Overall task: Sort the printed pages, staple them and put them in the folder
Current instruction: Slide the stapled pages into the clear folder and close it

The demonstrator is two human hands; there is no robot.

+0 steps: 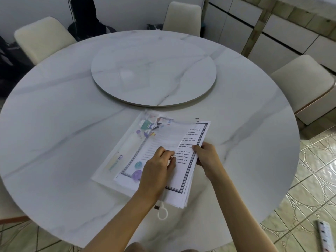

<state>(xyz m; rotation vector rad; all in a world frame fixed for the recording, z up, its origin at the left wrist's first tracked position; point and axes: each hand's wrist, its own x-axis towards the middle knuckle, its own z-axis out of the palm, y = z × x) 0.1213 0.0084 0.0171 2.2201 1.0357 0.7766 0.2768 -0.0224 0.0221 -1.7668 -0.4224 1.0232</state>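
Head view: on the near side of the round marble table (63,124) a translucent folder (116,160) is laid, with the printed pages (183,171) lodged partly inside. Its clear flap is pinched by the left hand (156,170), and the pages' right edge is gripped by the right hand (209,159).

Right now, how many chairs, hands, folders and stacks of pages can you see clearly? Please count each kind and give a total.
chairs: 3
hands, the left hand and the right hand: 2
folder: 1
stack of pages: 1
Total: 7
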